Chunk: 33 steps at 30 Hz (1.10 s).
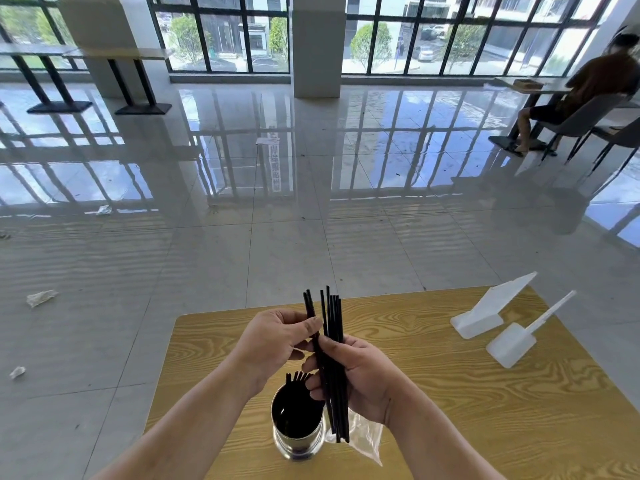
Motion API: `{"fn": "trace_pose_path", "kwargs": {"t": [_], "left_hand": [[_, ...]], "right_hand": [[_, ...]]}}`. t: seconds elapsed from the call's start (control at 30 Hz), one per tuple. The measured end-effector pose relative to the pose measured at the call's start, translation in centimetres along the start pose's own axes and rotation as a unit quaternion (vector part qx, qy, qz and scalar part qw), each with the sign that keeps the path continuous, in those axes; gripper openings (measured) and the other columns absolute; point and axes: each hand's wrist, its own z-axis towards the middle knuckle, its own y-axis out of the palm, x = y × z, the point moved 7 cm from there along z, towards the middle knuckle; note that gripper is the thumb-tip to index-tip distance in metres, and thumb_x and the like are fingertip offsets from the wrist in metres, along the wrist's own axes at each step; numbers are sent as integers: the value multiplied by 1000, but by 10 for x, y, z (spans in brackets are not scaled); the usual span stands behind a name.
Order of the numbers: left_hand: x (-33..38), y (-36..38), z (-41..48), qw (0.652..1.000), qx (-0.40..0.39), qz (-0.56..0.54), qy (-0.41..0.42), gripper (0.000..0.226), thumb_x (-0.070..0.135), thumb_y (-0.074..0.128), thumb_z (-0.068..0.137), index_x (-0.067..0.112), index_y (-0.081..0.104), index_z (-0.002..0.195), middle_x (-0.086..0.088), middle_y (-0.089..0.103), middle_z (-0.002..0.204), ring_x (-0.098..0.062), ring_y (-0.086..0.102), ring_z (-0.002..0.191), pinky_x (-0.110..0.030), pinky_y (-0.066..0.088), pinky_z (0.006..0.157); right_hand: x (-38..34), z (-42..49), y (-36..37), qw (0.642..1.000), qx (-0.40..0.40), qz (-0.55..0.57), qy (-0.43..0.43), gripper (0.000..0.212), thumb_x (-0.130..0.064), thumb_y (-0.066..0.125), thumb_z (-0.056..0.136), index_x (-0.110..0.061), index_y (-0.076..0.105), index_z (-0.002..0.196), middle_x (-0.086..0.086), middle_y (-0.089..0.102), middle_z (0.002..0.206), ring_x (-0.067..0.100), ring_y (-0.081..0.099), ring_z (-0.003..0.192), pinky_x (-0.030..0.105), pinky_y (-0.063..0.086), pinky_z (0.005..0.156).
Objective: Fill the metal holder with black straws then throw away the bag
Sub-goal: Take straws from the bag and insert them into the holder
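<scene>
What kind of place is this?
Probably a café or canteen hall, though I can't be sure. A shiny round metal holder for thin black plastic straws stands on a yellow wood-grain table, with a white plastic scoop nearby and more tables by tall windows.

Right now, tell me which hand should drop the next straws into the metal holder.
Left, probably. The left hand pinches a few straws apart from the bundle, above the metal holder; the right hand is full, gripping the rest beside it.

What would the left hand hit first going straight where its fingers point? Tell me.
The bundle of thin black plastic straws gripped by the right hand; the left hand seems to pinch some already.
</scene>
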Motion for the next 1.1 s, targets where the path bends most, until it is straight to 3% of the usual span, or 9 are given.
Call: {"fn": "trace_pose_path", "kwargs": {"t": [0.1,0.23,0.4,0.47,0.57,0.77,0.87,0.93,1.1], "left_hand": [[0,-3,0,1000,25,7,10,14,36,82,93,23,87,90,-3,83,86,-12,73,74,-26,55,67],[0,-17,0,993,108,-47,31,11,35,82,92,27,87,87,6,78,78,-5,68,67,-25,57,66],[1,-20,-3,991,84,-87,49,10,28,82,92,21,88,88,3,74,73,-7,67,64,-23,61,65],[-2,-19,-4,994,68,-62,59,8,27,83,91,21,87,89,1,74,73,-10,67,66,-24,61,68],[-12,-18,-6,994,49,61,76,4,30,84,91,29,88,89,5,75,72,-10,67,68,-27,60,75],[-43,-15,-9,953,33,299,47,10,46,87,85,41,80,89,27,78,84,8,72,78,-23,59,77],[-39,-13,-10,954,43,294,50,36,75,80,72,48,75,96,26,78,92,10,72,85,-20,58,77],[-25,-10,-10,967,48,242,68,43,82,74,70,47,78,95,24,80,90,6,74,83,-17,54,73],[2,-3,-8,982,65,146,101,7,45,80,93,41,82,87,10,81,78,-4,74,72,-19,56,69]], "right_hand": [[-1,2,-2,1000,20,-1,-8,32,-26,66,101,1,72,118,21,75,94,30,76,72,40,64,65],[0,2,-13,998,59,11,-13,20,-20,61,106,-1,66,109,26,76,103,37,77,82,45,66,73],[3,4,-45,985,166,33,-43,20,-21,56,109,-3,64,110,24,79,108,40,78,98,49,62,84],[3,4,-60,973,215,41,-66,20,-21,54,110,-4,63,111,24,80,107,38,79,96,48,61,84],[3,2,-72,967,237,41,-78,22,-22,53,111,-4,64,111,23,80,106,39,79,97,50,62,86],[2,2,-59,974,208,57,-67,26,-23,54,111,0,63,117,25,79,110,40,79,100,48,62,85],[2,2,-43,984,164,51,-53,25,-22,56,110,0,64,116,25,78,109,40,78,99,47,63,85],[3,2,-30,991,125,35,-38,26,-21,57,109,2,66,117,25,77,108,39,78,98,46,64,84],[10,0,-7,998,57,-6,-13,32,-24,62,107,4,67,120,25,77,108,38,77,93,45,65,84]]}}
